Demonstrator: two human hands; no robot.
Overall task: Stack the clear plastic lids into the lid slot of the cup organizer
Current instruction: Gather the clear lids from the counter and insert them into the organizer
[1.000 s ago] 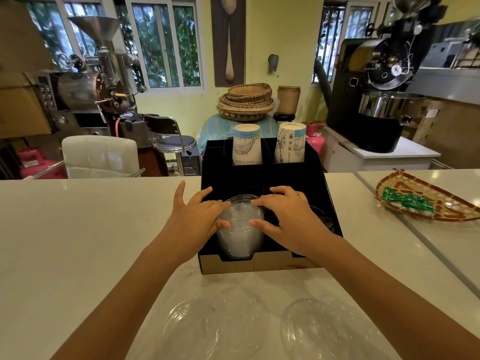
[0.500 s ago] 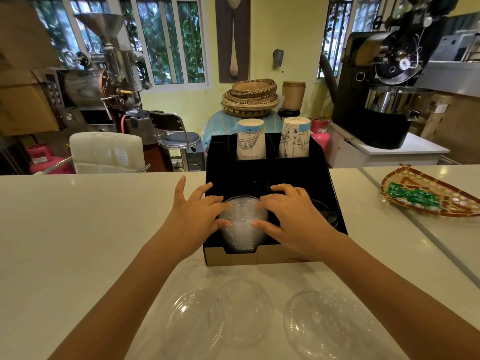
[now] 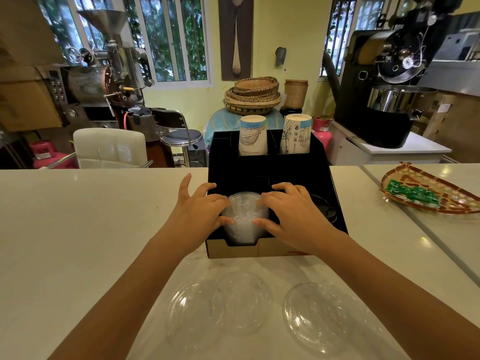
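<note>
Both hands' fingers clamped on lid stack in organizer (black), 2 paper cups behind, loose lids nearer.

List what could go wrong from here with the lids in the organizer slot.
1. Both hands, left hand and right hand, squeeze the lid stack; thin plastic may buckle.
2. The stack sits at the organizer front cutout, so lids might tip out forward.
3. Either forearm could sweep the loose lids on the counter.

hands: 2 | paper cups: 2 | loose lids: 3
</note>
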